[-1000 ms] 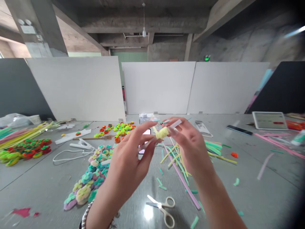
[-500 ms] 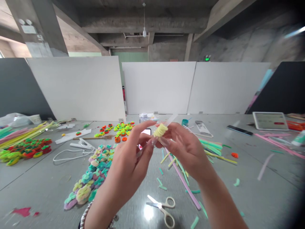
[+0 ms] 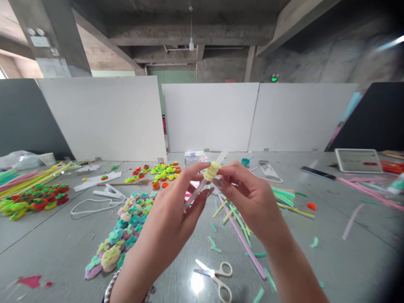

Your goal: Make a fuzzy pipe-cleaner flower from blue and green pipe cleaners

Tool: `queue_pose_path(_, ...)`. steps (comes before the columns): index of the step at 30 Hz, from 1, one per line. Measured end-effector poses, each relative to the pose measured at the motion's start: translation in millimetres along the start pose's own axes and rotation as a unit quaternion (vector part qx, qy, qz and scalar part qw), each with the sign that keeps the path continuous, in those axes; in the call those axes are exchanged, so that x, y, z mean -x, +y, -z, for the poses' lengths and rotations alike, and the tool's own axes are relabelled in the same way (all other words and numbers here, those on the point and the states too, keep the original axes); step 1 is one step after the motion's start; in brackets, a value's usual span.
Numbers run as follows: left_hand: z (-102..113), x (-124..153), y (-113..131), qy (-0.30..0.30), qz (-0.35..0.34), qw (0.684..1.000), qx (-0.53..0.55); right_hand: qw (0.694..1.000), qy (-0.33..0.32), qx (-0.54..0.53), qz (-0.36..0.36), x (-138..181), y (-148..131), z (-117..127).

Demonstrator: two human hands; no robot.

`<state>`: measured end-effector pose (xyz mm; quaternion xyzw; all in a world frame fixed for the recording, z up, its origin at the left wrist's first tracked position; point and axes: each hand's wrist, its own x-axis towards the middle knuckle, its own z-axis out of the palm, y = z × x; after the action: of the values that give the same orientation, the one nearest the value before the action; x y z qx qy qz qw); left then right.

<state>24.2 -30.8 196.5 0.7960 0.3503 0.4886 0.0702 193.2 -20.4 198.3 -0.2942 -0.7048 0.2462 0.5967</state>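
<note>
Held up over the table is a pale translucent stick (image 3: 197,196) with a yellow pipe cleaner (image 3: 212,171) coiled around it. My left hand (image 3: 172,202) is closed on the stick, which slants up to the right past the coil. At the coil's right side, my right hand (image 3: 244,191) pinches the yellow pipe cleaner between thumb and fingers. Below both hands lies a pair of cream-handled scissors (image 3: 217,275), blades apart. Behind the left fingers a phone screen (image 3: 195,185) is mostly hidden.
Pastel fuzzy flowers (image 3: 129,229) cover the table left of centre. Red, orange and green fuzzy pieces (image 3: 34,198) lie further left. Loose pipe cleaners (image 3: 241,237) and green offcuts are scattered on the right. A tablet (image 3: 358,160) and a black phone (image 3: 318,173) stand beyond.
The fingers have shifted around the coil, so more of the stick shows below it. The left thumb has moved down and away from the coil; the scissors stay put.
</note>
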Motion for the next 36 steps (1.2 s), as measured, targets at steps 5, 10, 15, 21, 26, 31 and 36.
queue_pose_path(5, -3.7, -0.4, -3.8, 0.021, -0.026, 0.999, 0.022, 1.000, 0.013, -0.010, -0.005, -1.1, 0.3, -1.3)
queue_pose_path(10, -3.1, 0.3, -1.2, -0.038, 0.017, 0.987, 0.158, 0.999, -0.009, -0.039, -0.025, -1.6, 3.1, -0.8)
queue_pose_path(15, -2.0, -0.5, 6.8, -0.091, 0.070, 0.949, 0.293, 0.996, 0.006, -0.078, -0.051, -1.4, 6.1, -1.6)
queue_pose_path(21, -5.7, -2.2, 8.4, -0.097, 0.101, 0.937, 0.319, 0.990, -0.013, -0.105, -0.097, -0.7, 10.3, -4.9)
queue_pose_path(26, -3.7, 0.6, 12.4, -0.101, 0.097, 0.926, 0.349, 0.989, -0.003, -0.115, -0.089, -1.1, 10.0, -5.1)
queue_pose_path(31, -5.3, 2.2, 13.8, -0.099, 0.113, 0.894, 0.422, 0.988, -0.029, -0.120, -0.087, 1.6, 2.8, -1.9)
queue_pose_path(36, -11.0, -2.1, 8.3, -0.141, 0.114, 0.790, 0.586, 0.991, 0.005, -0.105, -0.083, 3.6, -3.9, -1.5)
